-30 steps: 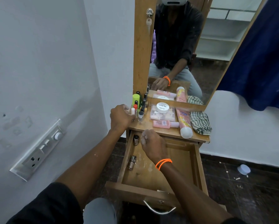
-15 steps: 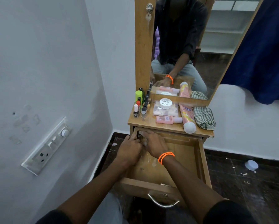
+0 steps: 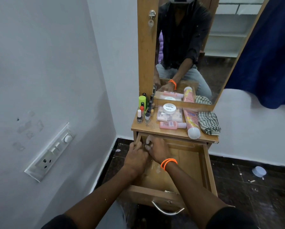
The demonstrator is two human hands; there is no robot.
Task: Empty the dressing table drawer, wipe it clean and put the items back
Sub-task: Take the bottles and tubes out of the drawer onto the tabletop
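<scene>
While the open wooden drawer (image 3: 202,164) stands pulled out from under the small wooden bench (image 3: 171,132), both hands reach into its back left corner. The left hand (image 3: 136,158) and the right hand (image 3: 156,148), which wears 2 orange bead bracelets (image 3: 169,163) at the wrist, touch each other there, fingers curled; whether either grips anything I cannot tell, since the hands hide that corner. The rest of the drawer floor in view is bare wood with pale smears. On the bench top stand several small nail polish bottles (image 3: 143,113) and a green-capped bottle (image 3: 142,100) at the left, a white round jar (image 3: 169,108) on a clear flat box (image 3: 170,116), a pink bottle lying flat (image 3: 171,125), a pink tube with a white cap (image 3: 191,122), and a folded green-and-white checked cloth (image 3: 208,123) at the right.
</scene>
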